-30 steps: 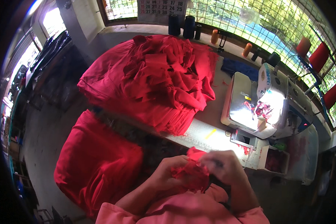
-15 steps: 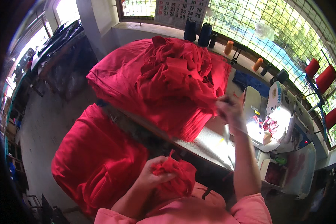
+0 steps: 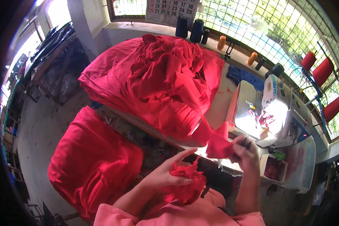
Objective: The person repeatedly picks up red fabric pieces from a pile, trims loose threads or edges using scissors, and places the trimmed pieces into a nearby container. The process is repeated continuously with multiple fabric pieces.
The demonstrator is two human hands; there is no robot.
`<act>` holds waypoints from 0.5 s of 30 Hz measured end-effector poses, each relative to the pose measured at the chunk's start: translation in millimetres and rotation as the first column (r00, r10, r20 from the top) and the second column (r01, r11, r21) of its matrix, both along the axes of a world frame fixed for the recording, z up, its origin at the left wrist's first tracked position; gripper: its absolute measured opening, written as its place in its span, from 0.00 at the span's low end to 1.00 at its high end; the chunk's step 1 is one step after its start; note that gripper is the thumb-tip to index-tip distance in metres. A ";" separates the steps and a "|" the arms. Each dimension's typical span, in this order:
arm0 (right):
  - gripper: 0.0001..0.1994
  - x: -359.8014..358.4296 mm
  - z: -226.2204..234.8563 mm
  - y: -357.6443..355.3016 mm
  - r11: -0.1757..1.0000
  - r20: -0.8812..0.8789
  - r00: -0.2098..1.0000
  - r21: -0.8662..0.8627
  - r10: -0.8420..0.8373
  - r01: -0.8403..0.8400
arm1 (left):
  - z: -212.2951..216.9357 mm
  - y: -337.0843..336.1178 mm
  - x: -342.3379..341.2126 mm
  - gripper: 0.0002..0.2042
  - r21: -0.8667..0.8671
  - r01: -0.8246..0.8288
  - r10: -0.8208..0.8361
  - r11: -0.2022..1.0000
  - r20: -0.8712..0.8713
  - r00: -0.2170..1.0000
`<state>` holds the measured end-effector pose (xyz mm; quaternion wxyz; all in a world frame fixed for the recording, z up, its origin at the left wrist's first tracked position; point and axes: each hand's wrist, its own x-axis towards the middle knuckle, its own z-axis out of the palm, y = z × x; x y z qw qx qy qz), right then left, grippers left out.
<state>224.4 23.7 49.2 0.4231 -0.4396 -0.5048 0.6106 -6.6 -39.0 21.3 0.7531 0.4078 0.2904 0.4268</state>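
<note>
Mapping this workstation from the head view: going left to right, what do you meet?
Red bundle on the floor → red cloth heap on the table → left hand → right hand → sewing machine → red thread cones.

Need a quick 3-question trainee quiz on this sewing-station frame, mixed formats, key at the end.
1. True or false: the right hand pinches a piece of red fabric drawn from the large heap of red cloth pieces on the table.
2. Multiple choice: the left hand rests on A) a thread cone, B) a crumpled bundle of red fabric in the lap, C) the white sewing machine.
3. Fill in: the red fabric-covered bundle lies on the ____ to the person's left.

Key: 1 true; 2 B; 3 floor.
</note>
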 end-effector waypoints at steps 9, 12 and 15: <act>0.07 -28.3 -9.2 -11.3 0.806 0.515 0.822 0.364 0.243 -0.466 | -8.2 -10.2 -3.6 0.19 -0.153 -0.186 0.173 0.971 -0.092 0.981; 0.07 -31.7 -21.3 -10.3 0.893 0.394 0.890 0.280 0.228 -0.353 | -19.3 -20.6 -12.5 0.19 -0.233 -0.237 0.226 0.943 -0.072 0.971; 0.08 -26.9 -38.3 -14.6 0.962 0.267 0.926 -0.015 0.267 -0.273 | -29.9 -30.7 -19.8 0.19 -0.280 -0.277 0.276 0.919 -0.043 0.960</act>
